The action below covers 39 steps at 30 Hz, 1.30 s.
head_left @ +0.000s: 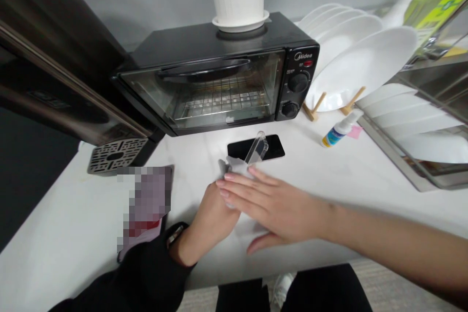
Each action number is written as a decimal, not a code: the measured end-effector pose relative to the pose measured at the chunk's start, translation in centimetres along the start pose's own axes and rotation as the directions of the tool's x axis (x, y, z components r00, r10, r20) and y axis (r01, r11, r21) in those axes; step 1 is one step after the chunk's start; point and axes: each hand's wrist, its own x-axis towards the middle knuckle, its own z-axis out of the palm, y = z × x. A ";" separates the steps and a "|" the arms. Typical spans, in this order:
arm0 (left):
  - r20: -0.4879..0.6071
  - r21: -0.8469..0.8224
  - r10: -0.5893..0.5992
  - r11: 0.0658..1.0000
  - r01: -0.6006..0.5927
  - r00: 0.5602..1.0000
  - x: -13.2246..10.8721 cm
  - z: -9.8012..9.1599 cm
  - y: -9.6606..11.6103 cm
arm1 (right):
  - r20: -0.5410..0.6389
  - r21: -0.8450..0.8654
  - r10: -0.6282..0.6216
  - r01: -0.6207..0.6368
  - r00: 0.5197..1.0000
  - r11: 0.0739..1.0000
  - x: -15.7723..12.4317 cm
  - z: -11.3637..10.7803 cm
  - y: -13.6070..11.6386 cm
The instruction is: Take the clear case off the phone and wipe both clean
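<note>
At twelve o'clock from the hands, the counter is filled by a toaster oven (219,80); a spray bottle (338,131) is seen at two. The clear phone case (257,146), clamped in the left hand (215,214), is mostly hidden by a wipe (237,165) and the flat right hand (276,204); its long axis is pointed toward one, across the black phone (275,144).

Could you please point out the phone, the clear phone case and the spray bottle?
Phone (275,147): head view, right part of its dark upper face.
Clear phone case (258,147): head view, its exposed rounded end.
Spray bottle (334,135): head view, the label on its body.
</note>
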 end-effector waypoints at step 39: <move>0.492 -0.753 -0.011 0.497 0.432 0.870 -0.2 -0.7 1.1 | 0.032 0.846 0.848 -0.466 0.529 0.258 0.2 -1.1 2.9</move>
